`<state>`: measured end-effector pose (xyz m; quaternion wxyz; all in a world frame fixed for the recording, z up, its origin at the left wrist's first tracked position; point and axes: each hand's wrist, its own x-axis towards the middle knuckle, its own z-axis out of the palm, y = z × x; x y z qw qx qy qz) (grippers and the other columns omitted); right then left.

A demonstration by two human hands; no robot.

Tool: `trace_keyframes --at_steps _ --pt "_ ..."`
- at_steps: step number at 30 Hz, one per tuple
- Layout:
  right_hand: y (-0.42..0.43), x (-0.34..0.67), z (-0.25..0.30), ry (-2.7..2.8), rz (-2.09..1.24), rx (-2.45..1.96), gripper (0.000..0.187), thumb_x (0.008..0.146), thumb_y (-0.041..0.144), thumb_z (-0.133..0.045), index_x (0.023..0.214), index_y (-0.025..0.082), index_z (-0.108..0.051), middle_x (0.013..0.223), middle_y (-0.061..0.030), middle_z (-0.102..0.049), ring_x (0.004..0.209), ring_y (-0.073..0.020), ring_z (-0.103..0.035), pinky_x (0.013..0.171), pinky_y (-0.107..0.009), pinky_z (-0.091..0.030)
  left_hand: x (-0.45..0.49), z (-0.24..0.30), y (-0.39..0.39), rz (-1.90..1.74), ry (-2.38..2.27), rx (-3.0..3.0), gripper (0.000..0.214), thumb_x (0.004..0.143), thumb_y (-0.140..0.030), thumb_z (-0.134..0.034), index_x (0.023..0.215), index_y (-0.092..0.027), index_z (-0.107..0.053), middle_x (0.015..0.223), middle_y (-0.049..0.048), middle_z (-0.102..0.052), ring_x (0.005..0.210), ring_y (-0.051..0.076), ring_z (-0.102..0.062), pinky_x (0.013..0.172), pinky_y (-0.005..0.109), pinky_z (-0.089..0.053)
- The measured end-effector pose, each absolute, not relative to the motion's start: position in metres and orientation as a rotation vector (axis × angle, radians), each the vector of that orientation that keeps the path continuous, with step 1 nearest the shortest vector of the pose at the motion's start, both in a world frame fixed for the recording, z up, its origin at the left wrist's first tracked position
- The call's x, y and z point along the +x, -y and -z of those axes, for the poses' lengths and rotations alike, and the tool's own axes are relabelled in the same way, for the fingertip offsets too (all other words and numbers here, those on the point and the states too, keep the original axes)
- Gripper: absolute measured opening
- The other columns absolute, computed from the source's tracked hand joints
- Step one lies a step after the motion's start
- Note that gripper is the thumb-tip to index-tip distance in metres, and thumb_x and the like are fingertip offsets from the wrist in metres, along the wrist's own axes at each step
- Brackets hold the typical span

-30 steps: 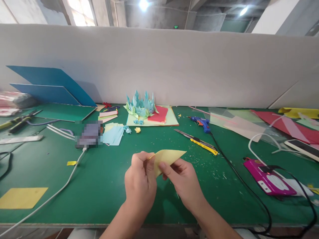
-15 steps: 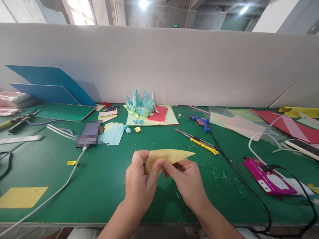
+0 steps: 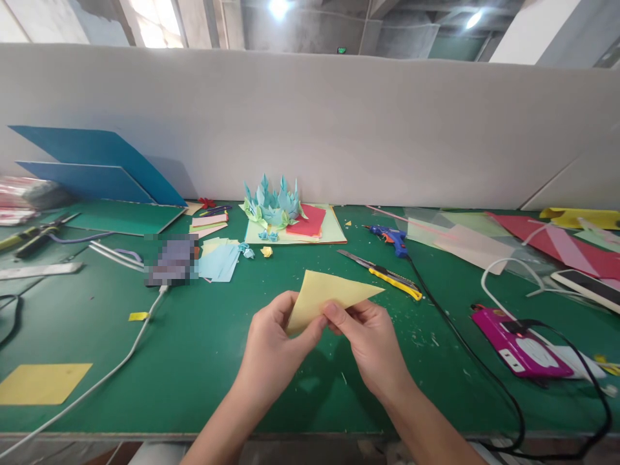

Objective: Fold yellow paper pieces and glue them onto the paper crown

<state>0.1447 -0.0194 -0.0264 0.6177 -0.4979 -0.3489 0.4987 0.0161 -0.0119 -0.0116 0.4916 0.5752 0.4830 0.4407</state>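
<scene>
1. While both hands hold it clear above the bench (image 3: 194,336), the yellow paper (image 3: 329,294) shows as a flat triangle with its long tip pointing right. Judged from that shape, at least one fold is made, though no crease line can be made out.
2. The left hand (image 3: 271,345) pinches the lower left corner. The right hand (image 3: 371,345) closes on the lower edge just beside it, thumbs nearly touching.
3. No cut, glue or further shaping shows on the piece. A finished blue-green paper model (image 3: 274,205) stands at the back, and a yellow sheet (image 3: 43,382) lies flat at the front left.
4. Edges: the front edge of the bench runs just below the wrists, and a partition (image 3: 339,129) closes the rear.
5. Open room: bare surface lies under and left of the hands, up to a white cable (image 3: 121,361). To the right, a utility knife (image 3: 387,276) lies near the paper tip, with a black cable (image 3: 460,342) and a pink device (image 3: 520,342) beyond.
</scene>
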Motion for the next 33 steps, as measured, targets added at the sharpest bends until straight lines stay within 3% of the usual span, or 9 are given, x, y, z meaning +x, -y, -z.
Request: trace_keyframes --at_steps 10,16,22,26,30,33 --pt "0.012 0.156 0.027 0.624 -1.085 -1.03 0.037 0.042 0.04 -0.09 0.053 0.017 -0.063 0.047 0.0043 -0.052 0.048 -0.0072 -0.041 0.048 -0.024 -0.035 0.013 0.005 0.006 -1.227 -1.161 1.274 0.011 0.062 -0.024 -0.072 0.065 -0.018 -0.064 0.06 -0.0033 -0.061 0.055 0.008 -0.054 0.052 0.018 -0.044" --pt "0.004 0.172 0.026 0.575 -0.987 -0.894 0.037 0.049 0.046 -0.087 0.055 0.019 -0.063 0.048 0.0054 -0.051 0.048 -0.0065 -0.043 0.049 -0.023 -0.038 0.007 0.002 0.005 -1.357 -1.161 1.182 0.014 0.059 -0.021 -0.077 0.067 -0.018 -0.065 0.065 -0.0029 -0.065 0.06 0.008 -0.06 0.057 0.016 -0.049" --pt "0.006 0.166 0.028 0.596 -1.154 -0.829 0.032 0.046 0.043 -0.09 0.057 0.021 -0.069 0.052 0.0037 -0.061 0.049 -0.0077 -0.05 0.052 -0.024 -0.044 0.012 0.006 0.007 -1.232 -0.938 1.104 0.031 0.055 -0.018 -0.081 0.082 -0.018 -0.067 0.072 -0.001 -0.071 0.064 0.01 -0.064 0.06 0.018 -0.053" --pt "0.01 0.157 0.032 0.657 -1.272 -0.819 0.029 0.045 0.041 -0.09 0.054 0.022 -0.07 0.05 0.0032 -0.062 0.049 -0.0089 -0.052 0.053 -0.025 -0.045 0.017 0.006 0.012 -1.262 -0.927 1.1 0.018 0.059 -0.019 -0.078 0.073 -0.018 -0.066 0.062 -0.003 -0.068 0.057 0.008 -0.061 0.055 0.015 -0.05" --pt "0.011 0.156 0.033 0.698 -1.342 -0.778 0.031 0.048 0.04 -0.09 0.072 0.025 -0.075 0.066 0.0021 -0.069 0.061 -0.0111 -0.058 0.06 -0.023 -0.049 0.012 0.007 0.013 -1.402 -1.01 1.282 0.006 0.064 -0.015 -0.071 0.067 -0.019 -0.067 0.064 -0.0025 -0.068 0.056 0.008 -0.061 0.052 0.016 -0.05" --pt "0.012 0.159 0.028 0.645 -1.423 -0.714 0.044 0.054 0.053 -0.084 0.091 0.031 -0.074 0.087 0.0021 -0.072 0.076 -0.0137 -0.063 0.066 -0.022 -0.052 0.006 0.01 0.012 -1.557 -1.099 1.568 0.016 0.067 -0.007 -0.062 0.072 -0.021 -0.069 0.072 -0.001 -0.071 0.067 0.012 -0.066 0.06 0.019 -0.053"
